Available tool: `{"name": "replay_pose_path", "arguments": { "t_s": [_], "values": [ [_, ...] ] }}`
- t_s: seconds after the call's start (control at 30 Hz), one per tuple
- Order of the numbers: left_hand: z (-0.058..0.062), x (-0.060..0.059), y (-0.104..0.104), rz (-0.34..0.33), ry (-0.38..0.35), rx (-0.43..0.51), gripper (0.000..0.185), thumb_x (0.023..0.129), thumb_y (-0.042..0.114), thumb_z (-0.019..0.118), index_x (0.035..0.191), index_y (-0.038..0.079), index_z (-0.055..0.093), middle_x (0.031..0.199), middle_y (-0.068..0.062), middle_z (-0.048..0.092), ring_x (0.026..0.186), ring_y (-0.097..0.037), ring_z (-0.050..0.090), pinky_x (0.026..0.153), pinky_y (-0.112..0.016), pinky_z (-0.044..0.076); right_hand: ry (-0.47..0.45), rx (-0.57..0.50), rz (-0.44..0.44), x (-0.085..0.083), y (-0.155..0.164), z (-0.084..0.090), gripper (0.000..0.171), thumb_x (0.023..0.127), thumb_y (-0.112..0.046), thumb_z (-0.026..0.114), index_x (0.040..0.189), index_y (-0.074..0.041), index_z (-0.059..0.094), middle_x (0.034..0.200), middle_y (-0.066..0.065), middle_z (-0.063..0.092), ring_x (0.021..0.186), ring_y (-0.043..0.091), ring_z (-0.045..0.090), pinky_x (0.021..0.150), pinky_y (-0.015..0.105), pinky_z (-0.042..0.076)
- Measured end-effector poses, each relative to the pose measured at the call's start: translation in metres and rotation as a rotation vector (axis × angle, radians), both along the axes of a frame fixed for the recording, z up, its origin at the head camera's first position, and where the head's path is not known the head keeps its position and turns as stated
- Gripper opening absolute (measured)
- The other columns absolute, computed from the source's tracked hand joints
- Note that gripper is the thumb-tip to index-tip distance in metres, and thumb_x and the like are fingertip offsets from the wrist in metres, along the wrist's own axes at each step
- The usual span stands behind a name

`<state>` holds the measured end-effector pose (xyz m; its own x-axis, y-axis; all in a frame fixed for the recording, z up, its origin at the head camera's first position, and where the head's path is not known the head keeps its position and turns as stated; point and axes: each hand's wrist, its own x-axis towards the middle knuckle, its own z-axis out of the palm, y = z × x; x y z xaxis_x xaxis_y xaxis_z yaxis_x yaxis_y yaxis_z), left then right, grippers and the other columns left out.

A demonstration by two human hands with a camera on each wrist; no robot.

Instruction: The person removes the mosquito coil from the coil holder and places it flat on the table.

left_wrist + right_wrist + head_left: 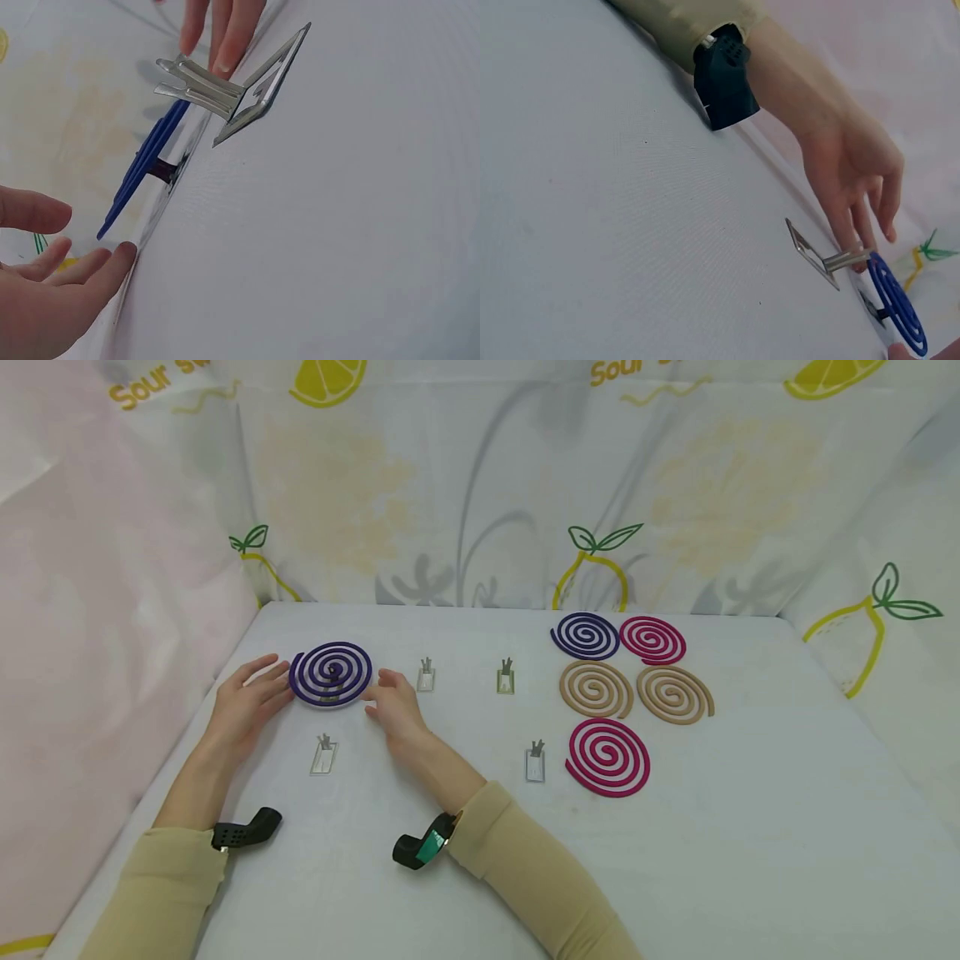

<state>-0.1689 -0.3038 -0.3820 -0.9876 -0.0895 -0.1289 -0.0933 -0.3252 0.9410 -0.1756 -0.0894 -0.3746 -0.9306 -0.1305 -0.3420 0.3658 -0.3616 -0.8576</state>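
A dark purple-blue mosquito coil sits raised on a small metal stand at the table's left; in both wrist views the stand's post shows beneath it. Beside the coil's left edge is my left hand, its fingers loosely bent and spread, with a gap to the coil in the left wrist view. My right hand is at the coil's right edge, fingers loosely bent; whether a fingertip touches the rim cannot be told. Neither hand grips the coil. Nearer the wrists stands another metal stand with upright prongs.
Three more metal stands, a left one, a middle one and a front one, hold no coil. On the right lie a purple coil, two pink coils and two tan coils. A lemon-print curtain hangs behind.
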Motion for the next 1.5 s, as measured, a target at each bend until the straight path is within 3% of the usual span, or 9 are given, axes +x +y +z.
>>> {"name": "replay_pose_path", "arguments": {
  "t_s": [0.07,0.3,0.37,0.43,0.57,0.67,0.87,1.17,1.5],
  "values": [
    [-0.001,-0.001,0.0,-0.016,-0.011,0.011,0.07,0.096,0.0,0.062,0.154,0.004,0.023,0.149,-0.02,0.035,0.102,0.0,0.067,0.088,-0.017,0.056,-0.011,-0.022,-0.004,0.0,-0.001,-0.002,0.06,0.082,0.009,0.056,0.141,0.001,0.049,0.146,0.016,0.046,0.129,0.029,0.052,0.107,0.041,0.048],
    [-0.003,-0.001,0.001,-0.063,0.012,0.051,0.066,0.096,-0.004,0.059,0.152,0.004,0.025,0.148,-0.014,0.043,0.104,-0.003,0.067,0.088,-0.019,0.057,-0.022,-0.104,0.017,-0.002,-0.002,-0.008,0.066,0.08,0.013,0.052,0.144,0.001,0.045,0.149,0.017,0.046,0.13,0.029,0.052,0.11,0.041,0.046],
    [-0.002,0.0,0.002,-0.066,0.003,0.034,0.068,0.096,-0.003,0.06,0.153,0.005,0.023,0.16,-0.018,0.027,0.104,-0.002,0.067,0.088,-0.019,0.056,-0.026,-0.129,0.028,-0.003,-0.001,-0.008,0.065,0.08,0.013,0.052,0.144,0.001,0.046,0.147,0.017,0.047,0.129,0.029,0.052,0.11,0.041,0.046],
    [-0.002,0.0,0.002,-0.066,0.0,0.023,0.067,0.096,-0.002,0.061,0.152,0.005,0.026,0.163,-0.017,0.021,0.104,-0.001,0.066,0.087,-0.018,0.056,-0.027,-0.149,0.041,-0.003,0.001,-0.008,0.062,0.082,0.012,0.052,0.143,0.001,0.047,0.146,0.017,0.049,0.128,0.03,0.052,0.111,0.042,0.045],
    [-0.001,0.001,0.002,-0.06,0.022,0.038,0.058,0.094,-0.006,0.062,0.144,0.006,0.035,0.14,-0.011,0.052,0.103,-0.004,0.068,0.085,-0.02,0.057,-0.026,-0.173,0.068,-0.003,0.004,-0.006,0.058,0.086,0.011,0.051,0.143,0.002,0.047,0.144,0.017,0.049,0.125,0.03,0.052,0.111,0.042,0.045],
    [-0.002,0.002,0.002,-0.056,0.036,0.052,0.053,0.093,-0.008,0.062,0.139,0.006,0.04,0.116,0.003,0.064,0.101,-0.006,0.069,0.084,-0.021,0.058,-0.026,-0.18,0.079,-0.003,0.006,-0.005,0.057,0.086,0.012,0.05,0.142,0.003,0.047,0.143,0.018,0.049,0.123,0.03,0.053,0.111,0.042,0.045],
    [-0.002,0.002,0.001,-0.048,0.051,0.054,0.047,0.093,-0.01,0.061,0.133,0.007,0.046,0.109,0.007,0.068,0.099,-0.005,0.07,0.082,-0.02,0.059,-0.017,-0.177,0.086,-0.002,0.007,-0.001,0.055,0.086,0.011,0.05,0.141,0.004,0.048,0.141,0.02,0.05,0.12,0.03,0.054,0.11,0.044,0.046],
    [0.0,0.002,0.003,-0.036,0.056,0.067,0.041,0.091,-0.011,0.063,0.125,0.01,0.052,0.107,0.007,0.07,0.097,-0.005,0.07,0.081,-0.021,0.059,-0.01,-0.162,0.093,-0.004,0.01,0.002,0.052,0.088,0.009,0.051,0.139,0.004,0.051,0.137,0.018,0.053,0.098,0.018,0.053,0.109,0.043,0.048],
    [-0.001,0.002,0.004,-0.015,0.05,0.058,0.044,0.091,-0.01,0.063,0.129,0.009,0.051,0.107,0.008,0.069,0.097,-0.004,0.07,0.08,-0.019,0.059,-0.015,-0.17,0.091,-0.004,0.011,0.001,0.049,0.089,0.009,0.051,0.138,0.004,0.052,0.133,0.018,0.055,0.098,0.018,0.055,0.108,0.043,0.048]
  ]
}}
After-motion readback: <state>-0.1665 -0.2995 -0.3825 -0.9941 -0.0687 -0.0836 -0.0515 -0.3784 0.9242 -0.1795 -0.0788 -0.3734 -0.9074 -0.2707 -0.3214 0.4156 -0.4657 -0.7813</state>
